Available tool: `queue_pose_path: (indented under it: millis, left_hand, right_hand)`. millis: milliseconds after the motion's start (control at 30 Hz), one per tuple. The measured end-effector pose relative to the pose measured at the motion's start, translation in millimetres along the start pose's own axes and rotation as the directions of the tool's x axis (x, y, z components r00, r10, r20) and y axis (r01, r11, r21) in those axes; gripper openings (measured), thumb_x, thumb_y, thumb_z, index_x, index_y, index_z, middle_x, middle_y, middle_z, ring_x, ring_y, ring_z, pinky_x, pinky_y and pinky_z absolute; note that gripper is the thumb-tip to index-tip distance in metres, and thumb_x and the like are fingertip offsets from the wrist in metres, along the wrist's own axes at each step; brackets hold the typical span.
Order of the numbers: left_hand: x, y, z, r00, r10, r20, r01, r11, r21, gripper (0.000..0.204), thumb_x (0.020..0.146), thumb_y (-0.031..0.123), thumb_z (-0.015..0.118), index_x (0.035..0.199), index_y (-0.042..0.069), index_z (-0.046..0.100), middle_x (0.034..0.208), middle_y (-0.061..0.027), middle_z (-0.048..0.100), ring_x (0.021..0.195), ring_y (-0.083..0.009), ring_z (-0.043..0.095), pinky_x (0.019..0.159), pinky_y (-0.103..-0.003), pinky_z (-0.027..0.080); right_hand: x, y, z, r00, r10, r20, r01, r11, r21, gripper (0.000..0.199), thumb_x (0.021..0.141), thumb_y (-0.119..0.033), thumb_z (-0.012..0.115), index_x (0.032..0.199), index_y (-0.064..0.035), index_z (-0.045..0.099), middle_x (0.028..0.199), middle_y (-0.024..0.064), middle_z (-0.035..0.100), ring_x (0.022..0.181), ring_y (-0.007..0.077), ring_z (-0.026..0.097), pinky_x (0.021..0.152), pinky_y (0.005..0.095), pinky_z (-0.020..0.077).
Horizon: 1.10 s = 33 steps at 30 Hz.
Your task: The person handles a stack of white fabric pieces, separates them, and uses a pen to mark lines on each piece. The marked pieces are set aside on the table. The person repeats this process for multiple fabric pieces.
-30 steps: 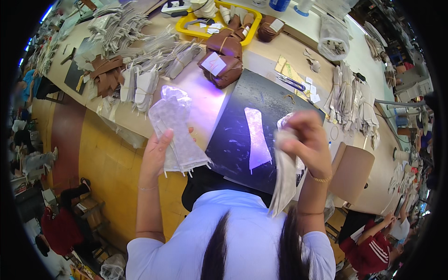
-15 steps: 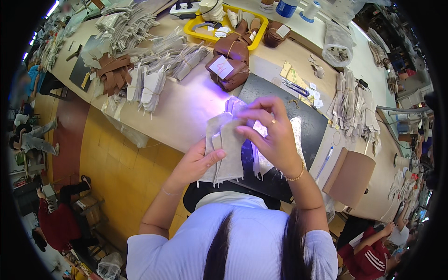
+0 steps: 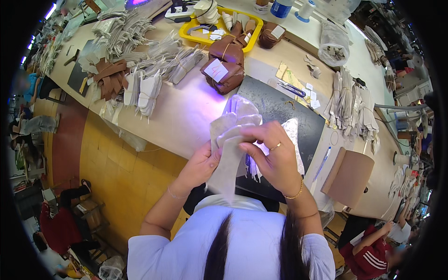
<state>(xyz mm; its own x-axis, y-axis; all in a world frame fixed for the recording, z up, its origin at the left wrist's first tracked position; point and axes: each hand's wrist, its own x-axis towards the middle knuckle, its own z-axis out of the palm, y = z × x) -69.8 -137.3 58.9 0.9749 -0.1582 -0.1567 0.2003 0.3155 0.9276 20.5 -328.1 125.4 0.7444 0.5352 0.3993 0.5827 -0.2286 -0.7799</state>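
Note:
Pale grey, flat cut pieces [image 3: 228, 163], of leather or fabric, are between my hands, fanned out at the top and blurred at the lower end. My left hand [image 3: 198, 167] grips the stack along its left edge, thumb on the front. At the upper right edge, my right hand [image 3: 276, 158] pinches one piece between thumb and fingers. Behind them, more pale pieces stand under a purple glow; whether they are held cannot be made out. A whitish piece [image 3: 292, 135] lies on the black mat [image 3: 305, 119], right of my right hand.
Brown leather bundles [image 3: 224, 77] sit beyond my hands, before a yellow tray [image 3: 254, 42]. Bundled pale pieces [image 3: 149, 88] lie left, others [image 3: 347, 100] right. Thread snips [image 3: 291, 87], a pen [image 3: 323, 162] and a brown roll [image 3: 350, 177] are right. Other people work at both sides.
My right hand has come down a little, now pinching the upper edge of a front piece. The held pieces have spread at the top and their lower end has swung.

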Motion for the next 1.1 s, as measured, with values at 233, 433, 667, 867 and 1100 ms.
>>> queue_pose_path:
  millis: [233, 433, 667, 867, 1100]
  left_hand:
    - [-10, 1, 4, 0.990, -0.130, 0.050, 0.134, 0.988, -0.080, 0.056, 0.110, 0.043, 0.044, 0.146, 0.000, 0.048, 0.131, -0.0051, 0.060, 0.118, -0.0119, 0.054, 0.103, -0.030, 0.045]
    - [-4, -12, 8, 0.971, -0.230, -0.062, 0.206, 0.942, -0.266, 0.060, 0.109, 0.043, 0.044, 0.147, -0.003, 0.042, 0.138, -0.0143, 0.059, 0.123, -0.0246, 0.060, 0.106, -0.042, 0.049]
    - [0, -13, 0, 0.976, -0.198, -0.087, 0.166, 0.943, -0.288, 0.061, 0.109, 0.041, 0.044, 0.151, -0.003, 0.036, 0.141, -0.0226, 0.057, 0.121, -0.0349, 0.064, 0.101, -0.049, 0.054]
    - [20, -11, -14, 0.975, -0.133, -0.177, 0.075, 0.951, -0.299, 0.055, 0.110, 0.037, 0.046, 0.147, -0.002, 0.041, 0.137, -0.0179, 0.059, 0.116, -0.0290, 0.064, 0.100, -0.044, 0.053]
    - [15, 9, 7, 0.975, -0.142, -0.173, 0.113, 0.979, -0.171, 0.051, 0.110, 0.037, 0.049, 0.144, -0.001, 0.049, 0.133, -0.0089, 0.060, 0.119, -0.0156, 0.058, 0.104, -0.032, 0.046]
  right_hand:
    - [-2, -4, 3, 0.997, 0.008, -0.073, -0.016, 0.993, -0.117, 0.030, 0.075, -0.007, 0.083, 0.099, -0.0068, 0.065, 0.094, 0.0082, 0.061, 0.086, 0.0302, 0.059, 0.081, 0.0391, 0.0476]
    - [-19, -20, -20, 0.979, -0.131, 0.155, 0.113, 0.986, 0.120, 0.025, 0.075, -0.002, 0.084, 0.090, -0.0095, 0.065, 0.087, 0.0057, 0.066, 0.082, 0.0238, 0.065, 0.072, 0.0359, 0.0526]
    - [-21, -43, -49, 0.984, 0.033, 0.174, -0.135, 0.778, 0.613, 0.018, 0.074, -0.008, 0.087, 0.079, 0.0014, 0.073, 0.080, 0.0119, 0.068, 0.072, 0.0242, 0.069, 0.061, 0.0334, 0.0558]
    - [-24, -56, -75, 0.899, -0.423, 0.117, 0.115, 0.485, 0.867, 0.012, 0.087, -0.005, 0.077, 0.096, 0.0034, 0.078, 0.090, 0.0123, 0.069, 0.079, 0.0254, 0.069, 0.065, 0.0338, 0.0558]
    - [7, -45, -46, 0.982, -0.003, 0.186, -0.059, 0.944, 0.326, 0.026, 0.073, -0.021, 0.088, 0.086, -0.0042, 0.074, 0.087, 0.0097, 0.071, 0.072, 0.0222, 0.068, 0.064, 0.0324, 0.0524]
